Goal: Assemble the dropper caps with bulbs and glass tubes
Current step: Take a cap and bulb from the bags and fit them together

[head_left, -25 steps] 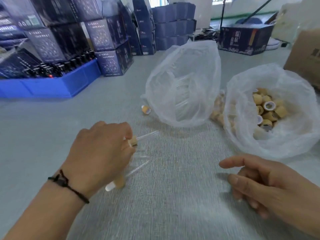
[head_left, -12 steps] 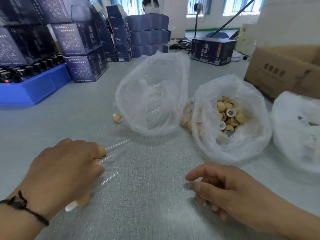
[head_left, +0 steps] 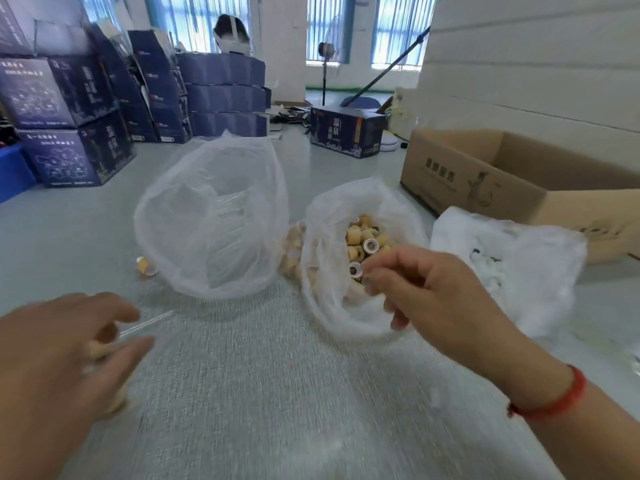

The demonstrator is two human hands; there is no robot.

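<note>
On the worktop [head_left: 242, 393] three bags sit in a row, the bag of glass tubes [head_left: 211, 216] at left, the bag of caps [head_left: 332, 271] just right of it, the bag of bulbs [head_left: 512, 265] farther right, with a cardboard box [head_left: 485, 178] behind that and a loose cap [head_left: 145, 265] beside the tube bag's left edge.

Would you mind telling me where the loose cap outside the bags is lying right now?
In the head view, the loose cap lies on the table left of centre, against the lower left edge of the clear plastic bag, beyond the left hand.
</note>
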